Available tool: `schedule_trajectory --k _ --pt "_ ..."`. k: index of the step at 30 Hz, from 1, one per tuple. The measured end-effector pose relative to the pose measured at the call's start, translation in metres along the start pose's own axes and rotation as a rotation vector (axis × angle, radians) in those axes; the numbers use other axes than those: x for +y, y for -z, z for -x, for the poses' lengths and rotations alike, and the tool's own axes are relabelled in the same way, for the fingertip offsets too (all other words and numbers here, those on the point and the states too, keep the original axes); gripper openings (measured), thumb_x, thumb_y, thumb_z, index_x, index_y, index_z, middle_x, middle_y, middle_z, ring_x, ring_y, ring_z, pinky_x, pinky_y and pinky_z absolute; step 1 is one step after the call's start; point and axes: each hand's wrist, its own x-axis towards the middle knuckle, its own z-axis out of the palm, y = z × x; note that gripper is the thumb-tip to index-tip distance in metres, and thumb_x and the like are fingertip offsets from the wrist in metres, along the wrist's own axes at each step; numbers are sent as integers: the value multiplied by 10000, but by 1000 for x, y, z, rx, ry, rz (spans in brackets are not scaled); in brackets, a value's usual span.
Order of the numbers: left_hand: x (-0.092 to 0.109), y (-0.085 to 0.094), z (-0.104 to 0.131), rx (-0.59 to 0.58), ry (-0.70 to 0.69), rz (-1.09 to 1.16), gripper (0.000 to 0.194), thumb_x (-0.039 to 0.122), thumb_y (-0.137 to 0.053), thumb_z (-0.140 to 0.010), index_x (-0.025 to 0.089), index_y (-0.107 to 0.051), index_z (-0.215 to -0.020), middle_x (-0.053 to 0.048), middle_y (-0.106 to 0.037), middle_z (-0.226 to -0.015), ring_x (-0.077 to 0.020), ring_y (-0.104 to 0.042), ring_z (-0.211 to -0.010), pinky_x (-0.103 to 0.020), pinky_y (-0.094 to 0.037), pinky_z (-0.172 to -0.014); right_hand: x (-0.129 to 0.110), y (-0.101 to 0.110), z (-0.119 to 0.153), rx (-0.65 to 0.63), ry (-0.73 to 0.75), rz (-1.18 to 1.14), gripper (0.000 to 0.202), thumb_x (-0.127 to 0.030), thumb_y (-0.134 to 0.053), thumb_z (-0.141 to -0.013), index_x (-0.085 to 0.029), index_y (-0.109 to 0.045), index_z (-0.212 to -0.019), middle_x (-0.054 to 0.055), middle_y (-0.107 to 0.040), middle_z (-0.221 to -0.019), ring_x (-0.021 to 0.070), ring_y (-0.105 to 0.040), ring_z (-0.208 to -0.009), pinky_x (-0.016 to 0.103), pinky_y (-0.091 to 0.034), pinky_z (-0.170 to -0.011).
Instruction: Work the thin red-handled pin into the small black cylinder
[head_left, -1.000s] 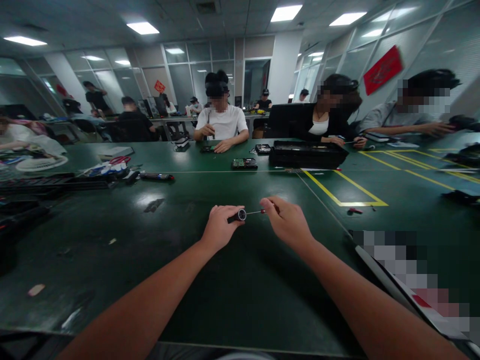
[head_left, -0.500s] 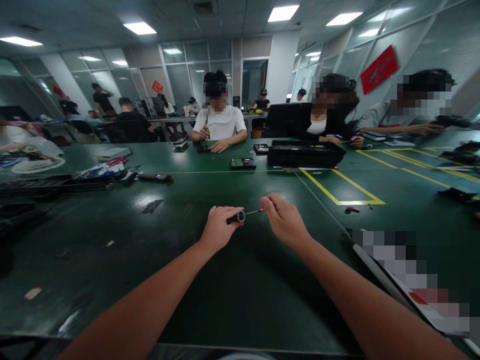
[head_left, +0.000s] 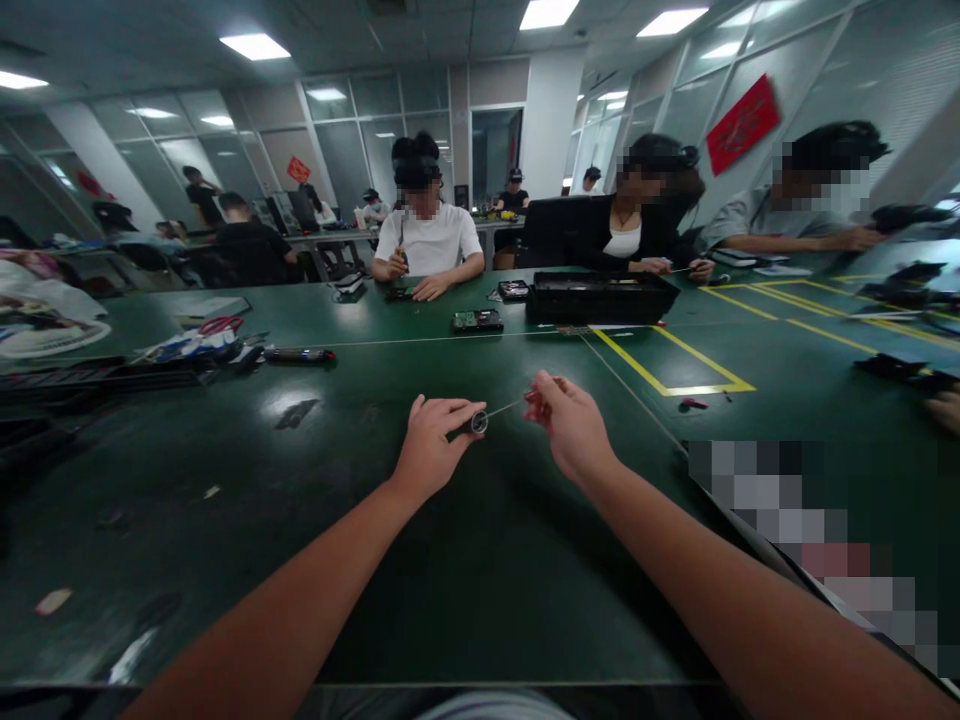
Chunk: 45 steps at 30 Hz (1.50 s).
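My left hand [head_left: 435, 445] is closed around a short dark cylinder [head_left: 478, 422], whose round, pale-rimmed end faces me. My right hand [head_left: 566, 420] pinches the red handle [head_left: 531, 398] of a thin screwdriver. Its metal shaft [head_left: 504, 408] points left, and the tip reaches the rim of the cylinder's end. Both hands are above the green table [head_left: 450, 590], a short distance apart.
A black tray [head_left: 600, 300] and a green circuit-board device [head_left: 478, 321] lie farther back. A dark pen-like tool [head_left: 300, 356] and scissors [head_left: 221, 326] are at left. Small red pieces [head_left: 691, 405] lie at right. Several people sit across the table.
The whole view has shifted slightly left and up. My right hand has turned a little, its fingers more spread around the red handle, and the shaft slants more upward to the right.
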Motion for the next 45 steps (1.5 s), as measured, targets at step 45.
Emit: schedule_trajectory --k 45 --pt "-7 7 -1 -105 284 258 393 465 -623 -892 239 -649 -1213 -69 -693 -1075 -240 -646 -948 -367 -514 -812 -7 3 12 94 350 492 270 -469 -470 -989 -237 -579 -900 15 -631 -765 190 -553 -672 323 -400 -627"
